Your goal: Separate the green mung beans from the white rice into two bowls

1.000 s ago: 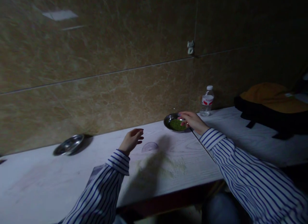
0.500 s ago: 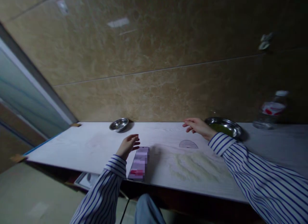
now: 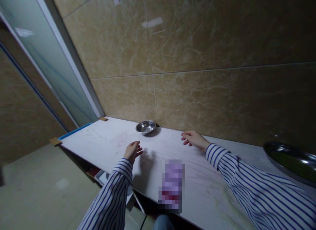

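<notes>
My left hand [image 3: 132, 151] hovers over the white table [image 3: 103, 141], fingers loosely curled and apart, holding nothing. My right hand [image 3: 192, 138] reaches forward just above the tabletop, fingers stretched out and empty. A small empty steel bowl [image 3: 145, 127] stands by the wall, ahead of and between both hands. A second steel bowl [image 3: 291, 161] with green contents sits at the far right, partly cut off. A phone [image 3: 171, 185] with a blurred screen lies near the table's front edge between my arms.
A brown marble-tiled wall [image 3: 187, 52] backs the table. A frosted glass door [image 3: 46, 68] stands at the left. The table's left end has a blue edge strip [image 3: 74, 131]. Beige floor [image 3: 37, 190] lies below left. Something flat sits under the table.
The view has swung left: the green bowl slid to the right edge, the bottle and bag left the picture. My right hand left the green bowl and moved toward the empty bowl.
</notes>
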Tool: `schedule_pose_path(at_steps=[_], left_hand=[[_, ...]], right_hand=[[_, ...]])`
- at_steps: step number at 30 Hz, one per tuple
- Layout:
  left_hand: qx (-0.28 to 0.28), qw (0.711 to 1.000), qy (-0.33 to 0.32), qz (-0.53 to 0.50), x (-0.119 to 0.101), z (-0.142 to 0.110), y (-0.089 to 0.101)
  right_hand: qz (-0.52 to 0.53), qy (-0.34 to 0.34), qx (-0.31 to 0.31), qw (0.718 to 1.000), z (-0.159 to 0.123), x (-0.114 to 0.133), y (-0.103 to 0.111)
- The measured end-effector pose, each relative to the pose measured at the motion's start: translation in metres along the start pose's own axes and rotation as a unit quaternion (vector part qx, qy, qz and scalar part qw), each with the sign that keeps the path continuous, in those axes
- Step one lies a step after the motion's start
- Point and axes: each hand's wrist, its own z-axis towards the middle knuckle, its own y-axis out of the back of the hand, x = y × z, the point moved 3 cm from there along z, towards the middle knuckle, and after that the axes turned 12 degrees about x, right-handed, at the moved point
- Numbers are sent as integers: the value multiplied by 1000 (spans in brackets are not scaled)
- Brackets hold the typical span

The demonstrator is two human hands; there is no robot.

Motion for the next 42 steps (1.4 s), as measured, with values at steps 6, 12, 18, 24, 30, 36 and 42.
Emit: schedule_pose_path(at_steps=[6, 12, 18, 24, 30, 36, 42], left_hand=[[-18, 999, -1, -26, -8, 50, 11], [-11, 999, -5, -45, -10, 91, 12], [-4, 998, -12, -58, -10, 123, 9], [20, 998, -25, -58, -12, 137, 6], [27, 991, -79, -105, -18, 122, 5], [86, 977, -120, -153, -31, 75, -5], [173, 958, -158, -167, -40, 3, -23]], right_hand=[[0, -11, 10, 1000, 66, 7, -45], [10, -15, 16, 1000, 126, 9, -88], [27, -35, 1, 999, 179, 14, -119], [73, -40, -10, 996, 208, 15, -138], [145, -25, -13, 989, 184, 22, -135], [192, 12, 31, 981, 122, 44, -120], [200, 44, 85, 975, 38, 55, -84]])
